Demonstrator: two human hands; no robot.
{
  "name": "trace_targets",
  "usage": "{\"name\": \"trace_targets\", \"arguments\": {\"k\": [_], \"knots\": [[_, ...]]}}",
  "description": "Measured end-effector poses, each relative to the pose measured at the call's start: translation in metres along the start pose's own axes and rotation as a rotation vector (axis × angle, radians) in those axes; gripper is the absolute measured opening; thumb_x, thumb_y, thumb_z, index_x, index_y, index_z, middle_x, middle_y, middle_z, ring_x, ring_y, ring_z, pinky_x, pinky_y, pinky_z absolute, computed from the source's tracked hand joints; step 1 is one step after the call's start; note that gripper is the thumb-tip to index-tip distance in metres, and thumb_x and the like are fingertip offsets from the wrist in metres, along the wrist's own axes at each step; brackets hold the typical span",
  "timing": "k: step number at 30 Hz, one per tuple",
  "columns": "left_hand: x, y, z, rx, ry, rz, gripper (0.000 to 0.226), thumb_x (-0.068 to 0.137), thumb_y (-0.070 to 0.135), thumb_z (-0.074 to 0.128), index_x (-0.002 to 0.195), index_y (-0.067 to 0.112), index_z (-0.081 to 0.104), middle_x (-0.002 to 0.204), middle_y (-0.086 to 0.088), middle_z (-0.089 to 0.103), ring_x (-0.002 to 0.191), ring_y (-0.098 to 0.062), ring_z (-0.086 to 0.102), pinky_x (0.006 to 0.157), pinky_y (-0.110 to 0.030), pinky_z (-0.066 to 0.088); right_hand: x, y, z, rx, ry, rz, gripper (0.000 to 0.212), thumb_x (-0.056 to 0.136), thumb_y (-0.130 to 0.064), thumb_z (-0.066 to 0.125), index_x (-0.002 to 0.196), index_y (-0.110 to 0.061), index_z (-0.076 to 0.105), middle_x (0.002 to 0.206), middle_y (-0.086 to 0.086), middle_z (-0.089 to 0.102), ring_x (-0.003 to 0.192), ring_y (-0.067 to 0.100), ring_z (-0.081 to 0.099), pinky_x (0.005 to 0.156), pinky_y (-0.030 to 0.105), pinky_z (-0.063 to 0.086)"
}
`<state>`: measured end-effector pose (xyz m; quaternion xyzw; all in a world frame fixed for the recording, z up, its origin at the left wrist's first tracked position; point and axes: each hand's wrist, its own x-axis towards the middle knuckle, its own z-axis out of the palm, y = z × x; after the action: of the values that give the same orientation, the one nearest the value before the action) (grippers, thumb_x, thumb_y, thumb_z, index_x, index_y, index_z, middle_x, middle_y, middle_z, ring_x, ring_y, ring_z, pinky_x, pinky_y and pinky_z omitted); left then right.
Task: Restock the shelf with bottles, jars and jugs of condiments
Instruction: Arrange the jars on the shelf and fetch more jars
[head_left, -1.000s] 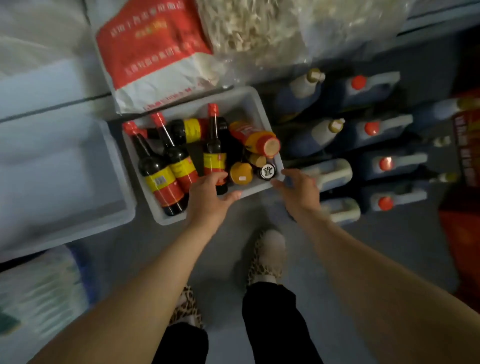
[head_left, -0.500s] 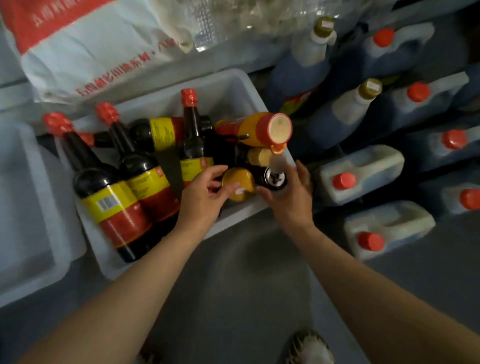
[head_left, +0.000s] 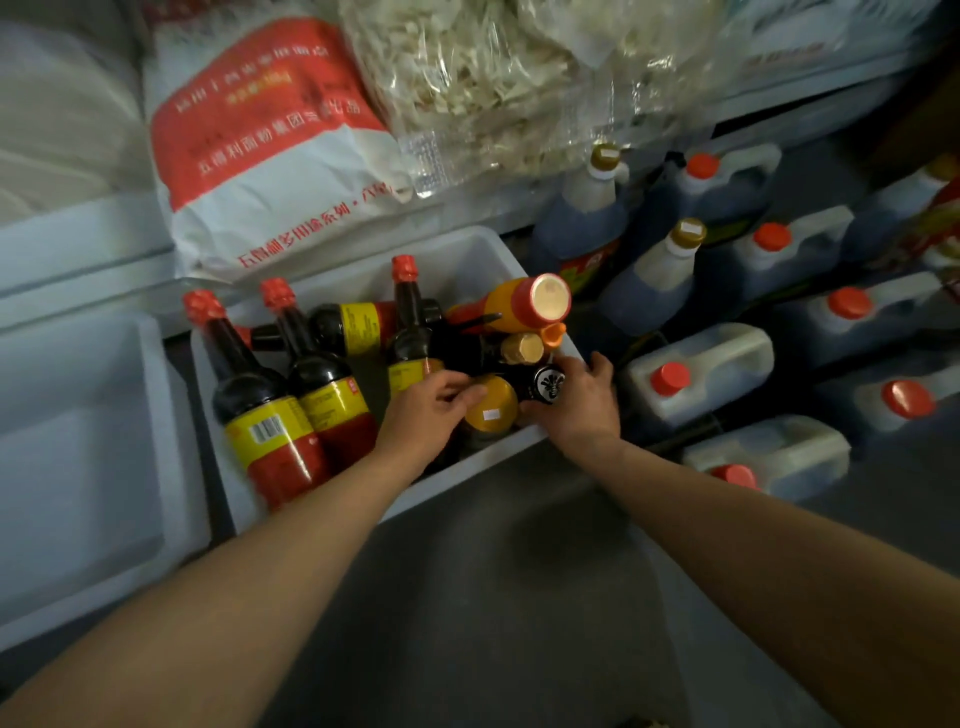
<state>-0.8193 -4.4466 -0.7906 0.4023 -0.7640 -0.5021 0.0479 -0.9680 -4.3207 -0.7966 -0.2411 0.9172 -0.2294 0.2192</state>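
A white plastic bin on the floor holds several dark sauce bottles with red caps, an orange and red bottle lying on its side, a jar with a yellow lid and a jar with a black lid. My left hand reaches into the bin, its fingers curled against the yellow-lidded jar. My right hand grips the black-lidded jar at the bin's right corner. The bodies of both jars are hidden among the bottles.
Several jugs of dark sauce with red caps and gold-capped bottles stand on the floor to the right. A second white bin sits on the left. A flour sack and a clear bag of dried food lie behind.
The view came closer to the bin. Both hands moved from the bin's front rim into it, the left onto the yellow-lidded jar, the right onto the black-lidded one.
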Motion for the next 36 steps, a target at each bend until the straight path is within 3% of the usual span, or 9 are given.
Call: {"name": "trace_targets", "arguments": {"k": [3, 9, 12, 15, 20, 25, 27, 30, 36], "knots": [[-0.006, -0.006, -0.004, -0.017, -0.05, 0.004, 0.04, 0.093, 0.047, 0.061, 0.125, 0.022, 0.065, 0.113, 0.008, 0.064, 0.103, -0.006, 0.06, 0.072, -0.011, 0.043, 0.005, 0.001, -0.002, -0.124, 0.038, -0.101, 0.082, 0.077, -0.033, 0.085, 0.147, -0.016, 0.046, 0.164, 0.009, 0.013, 0.15, 0.032, 0.016, 0.12, 0.047, 0.031], [0.002, -0.002, -0.02, -0.138, 0.05, -0.036, 0.037, 0.08, 0.073, 0.059, 0.097, 0.04, 0.064, 0.1, 0.003, 0.073, 0.09, -0.015, 0.071, 0.093, -0.046, 0.056, -0.005, -0.002, -0.023, -0.009, 0.106, -0.234, 0.078, 0.074, -0.038, 0.086, 0.139, -0.011, 0.053, 0.157, 0.003, 0.032, 0.142, 0.022, 0.034, 0.116, 0.033, 0.033], [0.002, 0.004, -0.013, -0.21, 0.147, -0.022, 0.033, 0.088, 0.065, 0.056, 0.093, 0.034, 0.067, 0.092, 0.005, 0.074, 0.085, -0.012, 0.072, 0.09, -0.045, 0.057, -0.013, -0.005, -0.04, 0.115, 0.166, -0.231, 0.06, 0.075, -0.039, 0.085, 0.125, -0.014, 0.061, 0.135, 0.0, 0.055, 0.123, 0.017, 0.054, 0.099, 0.024, 0.044], [0.0, 0.031, -0.013, -0.279, 0.189, 0.063, 0.03, 0.097, 0.05, 0.054, 0.094, 0.025, 0.069, 0.086, 0.003, 0.075, 0.081, -0.01, 0.071, 0.078, -0.032, 0.057, -0.017, -0.014, -0.066, 0.336, 0.238, -0.207, 0.035, 0.079, -0.043, 0.081, 0.105, -0.023, 0.068, 0.104, -0.009, 0.069, 0.097, 0.009, 0.066, 0.082, 0.033, 0.06], [0.003, 0.08, -0.022, -0.408, -0.049, 0.097, 0.049, 0.084, 0.068, 0.054, 0.109, 0.03, 0.072, 0.106, 0.003, 0.074, 0.103, -0.016, 0.069, 0.092, -0.038, 0.056, -0.013, -0.039, -0.103, 0.684, 0.2, -0.174, 0.052, 0.077, -0.052, 0.079, 0.116, -0.023, 0.063, 0.111, -0.005, 0.068, 0.099, 0.008, 0.068, 0.081, 0.031, 0.062], [0.003, 0.098, -0.025, -0.858, -0.446, -0.076, 0.066, 0.084, 0.05, 0.066, 0.138, 0.014, 0.055, 0.129, -0.018, 0.065, 0.119, -0.034, 0.063, 0.1, -0.048, 0.051, -0.006, -0.073, -0.108, 0.855, 0.17, -0.096, 0.068, 0.06, -0.068, 0.08, 0.102, -0.019, 0.059, 0.105, 0.008, 0.069, 0.093, 0.022, 0.071, 0.082, 0.044, 0.062], [0.004, 0.097, -0.027, -0.981, -0.448, -0.069, 0.066, 0.084, 0.04, 0.07, 0.14, 0.009, 0.052, 0.134, -0.022, 0.06, 0.123, -0.038, 0.059, 0.102, -0.051, 0.049, -0.005, -0.081, -0.106, 0.941, 0.102, -0.066, 0.071, 0.06, -0.067, 0.08, 0.104, -0.016, 0.059, 0.107, 0.01, 0.07, 0.095, 0.024, 0.072, 0.084, 0.047, 0.061], [0.005, 0.099, -0.027, -1.062, -0.371, -0.044, 0.06, 0.087, 0.028, 0.069, 0.139, 0.004, 0.052, 0.134, -0.025, 0.058, 0.122, -0.041, 0.058, 0.095, -0.052, 0.053, -0.005, -0.087, -0.099, 1.133, -0.103, -0.015, 0.054, 0.08, -0.052, 0.078, 0.112, -0.012, 0.061, 0.112, 0.012, 0.072, 0.101, 0.026, 0.073, 0.093, 0.05, 0.058], [0.009, 0.106, -0.028, -1.066, -0.18, -0.012, 0.08, 0.072, 0.028, 0.082, 0.139, 0.001, 0.049, 0.131, -0.026, 0.061, 0.116, -0.039, 0.063, 0.087, -0.052, 0.056, -0.012, -0.084, -0.09, 1.117, -0.532, -0.059, 0.047, 0.093, -0.046, 0.062, 0.129, -0.016, 0.063, 0.124, 0.013, 0.07, 0.115, 0.029, 0.068, 0.095, 0.045, 0.056]]}}
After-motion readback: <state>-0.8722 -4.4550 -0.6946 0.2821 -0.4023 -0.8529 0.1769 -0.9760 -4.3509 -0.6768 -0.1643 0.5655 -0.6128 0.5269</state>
